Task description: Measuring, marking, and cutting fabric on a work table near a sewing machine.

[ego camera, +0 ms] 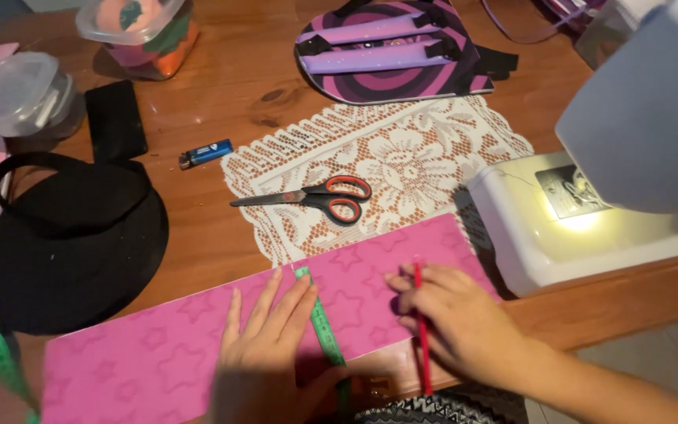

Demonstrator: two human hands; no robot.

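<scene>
While the left hand (264, 353) lies flat with fingers spread, pinning a green tape (321, 326) across a pink sheet (158, 353), the right hand (453, 318) has its fingers closed around a red pencil (421, 330), tip at the sheet's far edge. The sheet (patterned with faint stars) lies along the near edge of a wooden table (221, 86), partly over a lace mat (402, 157). Scissors (315, 196) rest on the mat, a blue lighter (205, 153) just beside it. A black visor (68, 243) sits left, a purple visor (390, 51) beyond, a sewing machine (590, 204) right.
</scene>
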